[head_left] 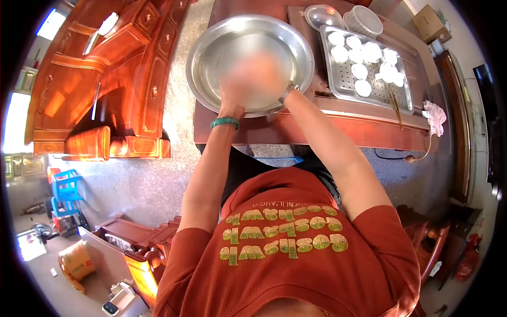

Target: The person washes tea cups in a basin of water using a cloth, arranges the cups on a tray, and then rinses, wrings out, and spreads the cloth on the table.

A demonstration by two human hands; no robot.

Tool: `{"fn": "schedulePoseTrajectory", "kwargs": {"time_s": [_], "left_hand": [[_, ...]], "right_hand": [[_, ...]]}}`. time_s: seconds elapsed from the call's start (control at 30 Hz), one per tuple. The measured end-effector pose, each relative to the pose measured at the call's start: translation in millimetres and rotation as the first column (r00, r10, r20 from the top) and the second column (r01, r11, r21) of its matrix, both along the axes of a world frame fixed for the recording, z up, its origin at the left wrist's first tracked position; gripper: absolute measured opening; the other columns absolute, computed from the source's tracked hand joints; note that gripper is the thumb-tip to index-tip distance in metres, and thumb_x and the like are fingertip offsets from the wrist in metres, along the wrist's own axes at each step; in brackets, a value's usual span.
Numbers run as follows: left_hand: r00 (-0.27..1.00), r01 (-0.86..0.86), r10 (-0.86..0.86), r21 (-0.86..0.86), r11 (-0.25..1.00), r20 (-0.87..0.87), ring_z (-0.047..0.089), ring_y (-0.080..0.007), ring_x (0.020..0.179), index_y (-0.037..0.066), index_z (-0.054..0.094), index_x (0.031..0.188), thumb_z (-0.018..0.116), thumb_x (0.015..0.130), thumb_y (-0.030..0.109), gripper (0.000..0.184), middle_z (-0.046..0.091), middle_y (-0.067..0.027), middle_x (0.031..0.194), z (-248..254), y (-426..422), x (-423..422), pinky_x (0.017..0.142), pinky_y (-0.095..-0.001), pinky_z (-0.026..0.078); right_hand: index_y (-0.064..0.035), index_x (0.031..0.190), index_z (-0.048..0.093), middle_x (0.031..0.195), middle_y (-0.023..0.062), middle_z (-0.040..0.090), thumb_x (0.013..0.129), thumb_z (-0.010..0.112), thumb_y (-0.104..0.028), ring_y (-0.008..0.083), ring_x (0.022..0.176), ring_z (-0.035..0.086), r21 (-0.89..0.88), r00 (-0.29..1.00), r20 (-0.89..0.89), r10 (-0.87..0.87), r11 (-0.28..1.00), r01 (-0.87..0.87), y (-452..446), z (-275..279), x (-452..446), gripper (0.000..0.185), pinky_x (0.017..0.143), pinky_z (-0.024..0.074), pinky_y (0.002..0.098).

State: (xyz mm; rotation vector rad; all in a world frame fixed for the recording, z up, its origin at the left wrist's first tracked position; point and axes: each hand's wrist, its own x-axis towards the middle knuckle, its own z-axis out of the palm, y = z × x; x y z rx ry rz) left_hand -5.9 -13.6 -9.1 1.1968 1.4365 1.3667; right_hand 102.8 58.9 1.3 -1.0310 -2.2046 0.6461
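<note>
A wide stainless steel basin (pixel 196 66) stands on the dark red table in front of me. Both of my hands are inside it, close together. My left hand (pixel 232 89) comes in from the near left, below a green bangle on the wrist. From the near right reaches my right hand (pixel 273 79), with a band or watch at its wrist. A blur covers the fingers and whatever lies under them, so I cannot make out what they touch. To the right, a perforated metal tray (pixel 338 87) carries several white round lumps (pixel 359 71), overexposed and lacking detail.
Thin sticks like chopsticks (pixel 395 105) lie over the tray's near edge. Behind it are a round lid (pixel 322 17) and a clear plastic tub (pixel 363 21). A pink cloth (pixel 435 117) hangs at the table's right end. Wooden cabinets (pixel 150 68) stand at left.
</note>
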Motion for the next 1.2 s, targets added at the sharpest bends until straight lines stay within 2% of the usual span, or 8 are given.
{"fn": "schedulePoseTrajectory", "kwargs": {"time_s": [0.1, 0.4, 0.47, 0.6, 0.8, 0.87, 1.0, 1.2], "left_hand": [[0.965, 0.041, -0.028, 0.045, 0.998, -0.259, 0.053, -0.0132, 0.076, -0.001, 0.057, 0.095, 0.052, 0.081, 0.013, 0.020, 0.059, -0.0064, 0.086, 10.3, -0.6, -0.2, 0.063, -0.0276, 0.045], [0.954, -0.048, 0.057, -0.037, 0.998, 0.295, 0.053, -0.0155, 0.082, 0.000, 0.055, 0.100, 0.050, 0.083, 0.016, 0.024, 0.058, -0.0070, 0.091, -33.0, -1.9, -15.2, 0.070, -0.0279, 0.044], [0.507, -0.031, 0.109, -0.108, 0.994, 0.855, 0.053, -0.0160, 0.086, 0.002, 0.051, 0.107, 0.050, 0.084, 0.017, 0.027, 0.056, -0.0058, 0.095, -20.7, -1.9, -6.3, 0.072, -0.0274, 0.045], [0.527, -0.002, 0.130, -0.151, 0.988, 0.840, 0.053, -0.0156, 0.088, 0.004, 0.049, 0.110, 0.050, 0.085, 0.017, 0.028, 0.055, -0.0047, 0.098, -3.2, -6.8, -6.9, 0.072, -0.0271, 0.046], [0.534, -0.087, 0.130, -0.098, 0.991, 0.836, 0.054, -0.0164, 0.085, 0.002, 0.051, 0.105, 0.053, 0.082, 0.015, 0.027, 0.056, -0.0062, 0.095, 9.0, -12.1, 0.4, 0.069, -0.0271, 0.046], [0.911, -0.012, 0.036, -0.061, 0.998, 0.410, 0.054, -0.0172, 0.085, 0.000, 0.051, 0.105, 0.053, 0.081, 0.013, 0.028, 0.057, -0.0084, 0.095, -8.1, -2.9, -8.5, 0.070, -0.0275, 0.046], [0.984, 0.042, -0.031, -0.064, 0.997, 0.173, 0.054, -0.0176, 0.087, -0.002, 0.050, 0.107, 0.053, 0.079, 0.010, 0.030, 0.057, -0.0116, 0.098, 5.2, -8.3, -4.4, 0.073, -0.0276, 0.046], [0.626, 0.049, 0.038, -0.087, 0.995, 0.779, 0.054, -0.0210, 0.090, 0.001, 0.051, 0.098, 0.050, 0.083, 0.011, 0.018, 0.056, -0.0098, 0.094, -8.1, 8.8, 2.1, 0.075, -0.0340, 0.046]], "right_hand": [[-0.0069, 0.104, 0.053, 0.102, 0.0119, 0.055, 0.082, 0.050, -0.027, 0.0214, 0.093, 0.053, -0.115, 0.995, -0.023, -0.099, 0.989, 0.095, 26.8, -3.1, 8.8, 0.030, 0.080, 0.0423, 0.0347], [-0.0070, 0.113, 0.050, 0.109, 0.0100, 0.054, 0.083, 0.051, -0.028, 0.0194, 0.101, 0.051, 0.203, 0.986, 0.161, 0.040, 0.976, -0.073, -3.2, -38.4, -0.3, 0.036, 0.087, 0.0404, 0.0343], [-0.0069, 0.112, 0.051, 0.108, 0.0099, 0.054, 0.083, 0.051, -0.028, 0.0199, 0.101, 0.051, 0.198, 0.960, 0.270, 0.070, 0.972, -0.127, -15.3, -29.4, -7.6, 0.035, 0.088, 0.0399, 0.0347], [-0.0069, 0.110, 0.053, 0.105, 0.0097, 0.056, 0.083, 0.051, -0.028, 0.0208, 0.100, 0.052, 0.125, 0.961, 0.268, 0.073, 0.986, -0.109, -2.6, -23.4, -6.6, 0.034, 0.089, 0.0390, 0.0356], [-0.0071, 0.109, 0.055, 0.106, 0.0105, 0.057, 0.083, 0.052, -0.029, 0.0224, 0.101, 0.052, -0.036, 0.964, -0.263, -0.034, 0.999, 0.025, 32.5, -55.4, 22.3, 0.035, 0.089, 0.0394, 0.0361], [-0.0070, 0.110, 0.054, 0.104, 0.0111, 0.058, 0.082, 0.054, -0.030, 0.0232, 0.099, 0.053, -0.141, 0.960, -0.279, -0.017, 0.990, -0.023, 24.2, -44.4, 26.0, 0.036, 0.087, 0.0404, 0.0361], [-0.0068, 0.111, 0.053, 0.102, 0.0124, 0.059, 0.080, 0.056, -0.032, 0.0249, 0.096, 0.055, -0.406, 0.966, -0.256, 0.031, 0.903, -0.137, 6.5, -20.7, 30.2, 0.040, 0.084, 0.0423, 0.0361], [-0.0042, 0.105, 0.056, 0.094, 0.0159, 0.061, 0.076, 0.059, -0.030, 0.0290, 0.089, 0.058, -0.371, 0.999, -0.035, 0.015, 0.928, -0.026, 3.2, 0.3, 42.4, 0.039, 0.078, 0.0449, 0.0376]]}}
